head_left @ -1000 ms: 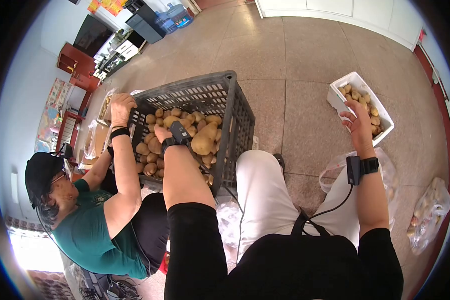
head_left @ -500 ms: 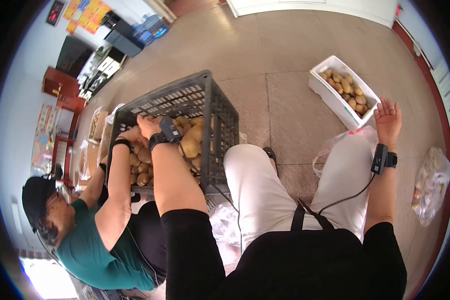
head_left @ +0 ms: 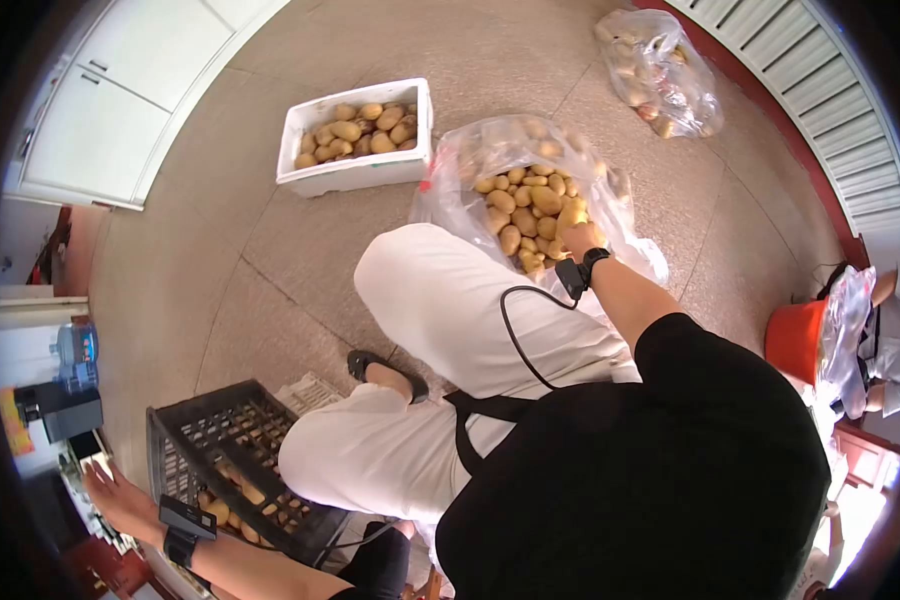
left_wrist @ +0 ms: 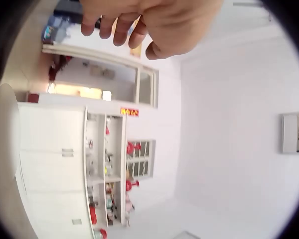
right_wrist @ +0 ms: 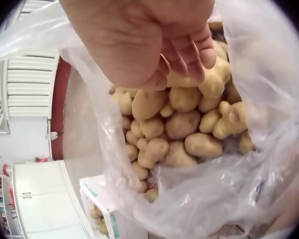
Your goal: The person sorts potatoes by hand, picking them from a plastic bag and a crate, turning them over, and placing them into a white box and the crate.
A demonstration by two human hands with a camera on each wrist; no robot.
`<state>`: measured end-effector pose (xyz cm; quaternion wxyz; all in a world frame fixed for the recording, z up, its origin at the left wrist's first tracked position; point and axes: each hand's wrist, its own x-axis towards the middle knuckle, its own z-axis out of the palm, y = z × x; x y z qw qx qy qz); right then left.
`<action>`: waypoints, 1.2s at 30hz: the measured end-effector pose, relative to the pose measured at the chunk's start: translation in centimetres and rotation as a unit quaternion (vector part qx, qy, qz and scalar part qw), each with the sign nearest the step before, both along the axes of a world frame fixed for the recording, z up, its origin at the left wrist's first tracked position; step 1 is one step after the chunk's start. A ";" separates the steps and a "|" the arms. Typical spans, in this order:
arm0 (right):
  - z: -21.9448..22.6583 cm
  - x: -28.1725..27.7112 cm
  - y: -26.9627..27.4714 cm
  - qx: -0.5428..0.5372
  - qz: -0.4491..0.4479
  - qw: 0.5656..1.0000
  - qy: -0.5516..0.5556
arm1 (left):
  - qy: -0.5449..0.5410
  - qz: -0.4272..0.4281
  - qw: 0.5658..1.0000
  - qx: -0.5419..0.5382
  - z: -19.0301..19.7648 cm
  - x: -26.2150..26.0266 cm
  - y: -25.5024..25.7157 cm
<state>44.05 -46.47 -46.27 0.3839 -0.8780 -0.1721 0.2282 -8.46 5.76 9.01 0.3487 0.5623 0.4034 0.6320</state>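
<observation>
My right hand [head_left: 582, 240] is at a clear plastic bag [head_left: 630, 225] of potatoes [head_left: 525, 215], beside my knee. In the right wrist view its fingers hang loosely over a large, pale, knobbly potato [right_wrist: 215, 78], which shows behind and below the fingertips. Smaller potatoes [right_wrist: 183, 124] fill the bag around it. My left hand [head_left: 120, 500] is raised near the black plastic crate [head_left: 185, 440], its fingers apart. In the left wrist view that hand [left_wrist: 154, 22] holds nothing. More potatoes [head_left: 232, 515] lie inside the crate, partly hidden by its rim.
A white foam box [head_left: 355, 178] of potatoes stands on the floor left of the bag. Another filled plastic bag [head_left: 660, 75] lies by the wall. A red bucket [head_left: 795, 340] stands at the right. White cabinets [head_left: 120, 90] line the far left.
The head view has swung right, from the crate toward the bag. My right hand has moved from its raised place near the foam box down to the bag's potatoes. My left hand has left the crate's inside.
</observation>
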 end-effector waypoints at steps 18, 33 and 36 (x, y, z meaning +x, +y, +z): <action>5.0 -0.2 -6.6 -0.198 -0.180 0.938 0.220 | 0.247 -0.110 0.946 -0.182 -16.0 13.0 -4.3; 9.4 -0.7 -0.3 -0.231 -0.117 0.966 0.016 | 0.091 -0.165 0.920 -0.345 -19.1 8.3 -2.1; 13.8 -0.9 2.8 -0.112 -0.204 0.956 0.180 | 0.084 -0.164 0.920 -0.347 -18.9 8.7 -2.5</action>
